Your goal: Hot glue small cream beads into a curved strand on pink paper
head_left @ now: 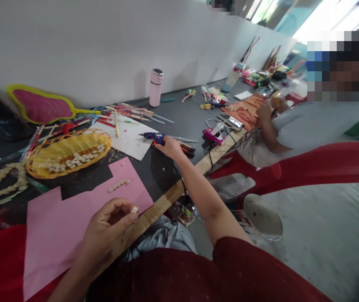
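Note:
Between the thumb and forefinger of my left hand is a small pale cube-like piece, held over a pink paper sheet. A short row of similar pale pieces lies on that sheet, with a single piece near its top corner. My right hand, arm stretched out, is closed around a blue glue gun whose nozzle points left over a white sheet. A yellow woven basket at the left holds many more pale pieces.
A pink flask stands by the wall. Sticks and a fly swatter lie behind the basket. A magenta glue gun and a phone are at the right. A co-worker sits beyond a red chair. A bucket stands below.

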`<state>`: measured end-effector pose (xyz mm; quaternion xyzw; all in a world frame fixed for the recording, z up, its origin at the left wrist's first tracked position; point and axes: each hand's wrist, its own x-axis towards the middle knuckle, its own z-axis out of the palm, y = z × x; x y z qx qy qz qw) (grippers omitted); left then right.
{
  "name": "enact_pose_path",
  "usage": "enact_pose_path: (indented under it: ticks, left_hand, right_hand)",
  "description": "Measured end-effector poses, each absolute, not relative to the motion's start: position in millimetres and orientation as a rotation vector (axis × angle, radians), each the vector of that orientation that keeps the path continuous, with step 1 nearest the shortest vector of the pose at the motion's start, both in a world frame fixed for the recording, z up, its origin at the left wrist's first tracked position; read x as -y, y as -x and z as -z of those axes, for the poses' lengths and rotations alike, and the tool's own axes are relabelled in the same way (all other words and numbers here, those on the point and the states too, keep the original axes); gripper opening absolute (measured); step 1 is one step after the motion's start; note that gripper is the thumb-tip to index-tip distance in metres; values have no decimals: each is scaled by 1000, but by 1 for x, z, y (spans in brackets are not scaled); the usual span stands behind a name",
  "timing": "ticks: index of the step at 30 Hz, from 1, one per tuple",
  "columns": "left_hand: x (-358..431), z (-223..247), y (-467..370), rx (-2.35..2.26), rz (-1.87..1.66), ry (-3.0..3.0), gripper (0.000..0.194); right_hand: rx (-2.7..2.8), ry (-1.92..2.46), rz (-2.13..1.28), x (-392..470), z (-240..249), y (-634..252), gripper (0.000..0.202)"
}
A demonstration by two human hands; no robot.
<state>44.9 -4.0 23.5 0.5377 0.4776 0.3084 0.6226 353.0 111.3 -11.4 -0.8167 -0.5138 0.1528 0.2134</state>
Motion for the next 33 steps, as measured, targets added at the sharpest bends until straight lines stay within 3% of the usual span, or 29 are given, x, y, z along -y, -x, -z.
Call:
enact_pose_path:
  ticks: [6,13,20,33]
  left_hand:
    - [5,-22,-36,-1043,-643,-1176,36]
    - [7,-18,-32,-1053,-618,-1104,49]
    - [4,7,-33,-1003,-647,-1139,36]
    - [9,5,-21,-1085,-813,-922,39]
  right_hand:
    - [1250,2085,-563,-115,18,-361,16]
    - [1056,1675,-778,-101,8,-349,28]
    - [985,1173,-1089,-57,9,-346,38]
    - [1259,1145,-1317,31,-10,-304,33]
